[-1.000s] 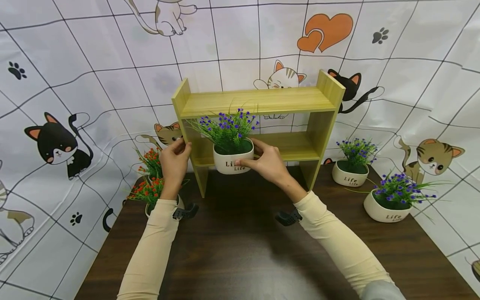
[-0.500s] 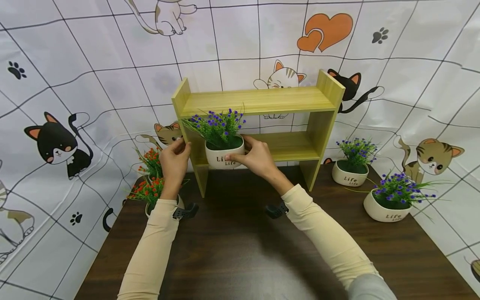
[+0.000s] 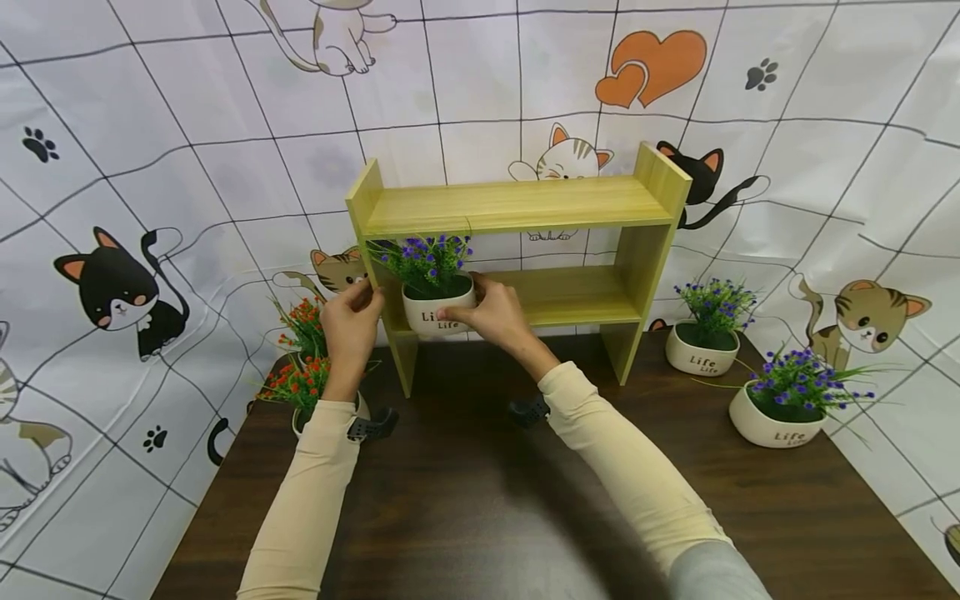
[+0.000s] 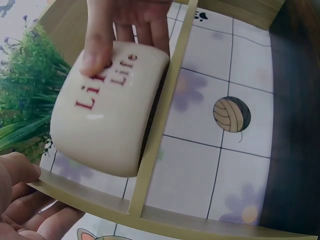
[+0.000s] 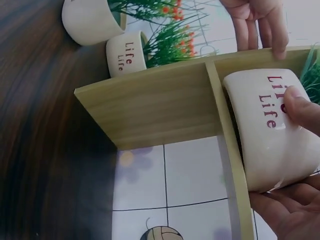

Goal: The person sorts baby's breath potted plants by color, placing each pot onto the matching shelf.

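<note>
My right hand (image 3: 501, 315) grips a white "Life" flowerpot (image 3: 437, 315) with purple flowers, thumb on its front and fingers round its side. The pot stands upright at the left end of the middle board of a light wooden shelf (image 3: 517, 204). In the left wrist view the pot's base (image 4: 156, 110) is right at the board's edge; whether it bears on the board I cannot tell. My left hand (image 3: 351, 327) pinches the front edge of the shelf's left side panel (image 5: 150, 100), thumb and fingers on either side.
Two pots with orange flowers (image 3: 300, 383) stand left of the shelf, partly behind my left forearm. On the right of the dark wooden table (image 3: 465, 517) are two white pots, one farther back (image 3: 701, 354) and one nearer (image 3: 772, 421). A cat-patterned sheet hangs behind.
My right hand has carried the flowerpot leftward and inward, its flowers now partly under the top board. The left hand stays on the side panel.
</note>
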A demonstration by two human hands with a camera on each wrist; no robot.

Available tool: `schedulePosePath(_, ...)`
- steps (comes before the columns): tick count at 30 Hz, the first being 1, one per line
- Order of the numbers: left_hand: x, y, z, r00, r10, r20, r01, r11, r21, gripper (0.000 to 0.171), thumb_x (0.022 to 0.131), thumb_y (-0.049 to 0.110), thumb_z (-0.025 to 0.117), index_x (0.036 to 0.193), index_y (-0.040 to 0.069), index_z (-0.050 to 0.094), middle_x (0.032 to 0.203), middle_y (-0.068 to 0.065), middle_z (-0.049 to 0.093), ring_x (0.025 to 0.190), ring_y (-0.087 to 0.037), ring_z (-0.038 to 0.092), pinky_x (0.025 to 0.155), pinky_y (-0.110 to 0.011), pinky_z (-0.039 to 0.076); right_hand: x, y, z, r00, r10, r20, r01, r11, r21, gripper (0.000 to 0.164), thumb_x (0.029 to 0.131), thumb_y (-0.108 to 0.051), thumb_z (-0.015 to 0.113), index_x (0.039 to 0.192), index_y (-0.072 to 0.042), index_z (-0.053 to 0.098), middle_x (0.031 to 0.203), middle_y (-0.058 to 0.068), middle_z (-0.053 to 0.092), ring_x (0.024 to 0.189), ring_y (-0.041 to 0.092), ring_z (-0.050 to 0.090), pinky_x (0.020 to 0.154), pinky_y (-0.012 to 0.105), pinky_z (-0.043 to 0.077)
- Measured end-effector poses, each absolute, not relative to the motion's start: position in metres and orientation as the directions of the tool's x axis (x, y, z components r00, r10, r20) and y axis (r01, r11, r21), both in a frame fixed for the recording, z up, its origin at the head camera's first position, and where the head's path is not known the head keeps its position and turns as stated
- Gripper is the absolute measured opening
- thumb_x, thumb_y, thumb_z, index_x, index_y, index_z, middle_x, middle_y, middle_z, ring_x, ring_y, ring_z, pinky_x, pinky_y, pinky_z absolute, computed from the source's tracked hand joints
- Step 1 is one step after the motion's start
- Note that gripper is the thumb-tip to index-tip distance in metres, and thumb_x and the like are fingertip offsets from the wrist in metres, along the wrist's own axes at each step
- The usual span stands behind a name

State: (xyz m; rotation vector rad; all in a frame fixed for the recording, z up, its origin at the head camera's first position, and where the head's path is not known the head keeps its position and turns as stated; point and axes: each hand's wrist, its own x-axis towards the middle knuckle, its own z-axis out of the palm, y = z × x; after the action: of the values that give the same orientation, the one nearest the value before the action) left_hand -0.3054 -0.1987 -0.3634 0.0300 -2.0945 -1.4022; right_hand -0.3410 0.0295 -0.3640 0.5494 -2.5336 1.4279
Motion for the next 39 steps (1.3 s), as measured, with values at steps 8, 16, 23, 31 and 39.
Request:
schedulePosePath(8,-0.307,-0.198,-0.365,-0.808,-0.348,0.476,0.319,0.421,0.849,0.032,0.104,0.017,0.070,0.131,0.001,0.075,0.122,-0.021,0.078,0.111,-0.033,0.078,0.075,-0.003,0.049,-0.348,0.021,-0.367,-0.928,-0.227,0.295,-0.370,0.483,-0.794,0.096,0.086,-0.045,0.090,0.163,-0.011,0.044,0.141,0.015,0.070,0.110,0.028,0.075,0.090,0.044,0.062)
schedulePosePath(16,-0.306,-0.197,-0.363,-0.807,-0.347,0.479,0.318,0.427,0.846,0.033,0.103,0.017,0.071,0.132,0.001,0.075,0.122,-0.021,0.078,0.111,-0.033,0.078,0.074,-0.003,0.049,-0.352,0.016,-0.363,-0.928,-0.233,0.290,-0.369,0.469,-0.803,0.091,0.087,-0.042,0.090,0.161,-0.008,0.047,0.128,0.014,0.075,0.105,0.028,0.076,0.087,0.043,0.062)
schedulePosePath(23,-0.307,-0.199,-0.362,-0.798,-0.356,0.487,0.322,0.433,0.842,0.031,0.103,0.016,0.071,0.129,0.001,0.077,0.121,-0.022,0.078,0.109,-0.034,0.078,0.073,-0.002,0.049,-0.356,0.012,-0.364,-0.925,-0.268,0.270,-0.369,0.466,-0.804,0.094,0.089,-0.045,0.087,0.163,-0.007,0.042,0.136,0.015,0.072,0.110,0.028,0.075,0.089,0.043,0.062)
schedulePosePath(31,-0.307,-0.198,-0.364,-0.804,-0.356,0.477,0.314,0.428,0.848,0.032,0.103,0.017,0.071,0.130,0.001,0.076,0.122,-0.022,0.078,0.111,-0.034,0.078,0.074,-0.003,0.050,-0.355,0.010,-0.367,-0.920,-0.271,0.284,-0.384,0.473,-0.793,0.096,0.091,-0.044,0.086,0.165,-0.006,0.038,0.136,0.016,0.070,0.106,0.028,0.074,0.088,0.043,0.062)
schedulePosePath(39,-0.308,-0.199,-0.364,-0.807,-0.352,0.474,0.322,0.411,0.853,0.031,0.103,0.016,0.070,0.129,0.001,0.077,0.123,-0.022,0.077,0.112,-0.034,0.078,0.075,-0.003,0.050,-0.354,0.010,-0.366,-0.920,-0.280,0.274,-0.381,0.480,-0.790,0.103,0.091,-0.045,0.085,0.168,-0.005,0.029,0.144,0.019,0.066,0.113,0.031,0.074,0.093,0.046,0.062)
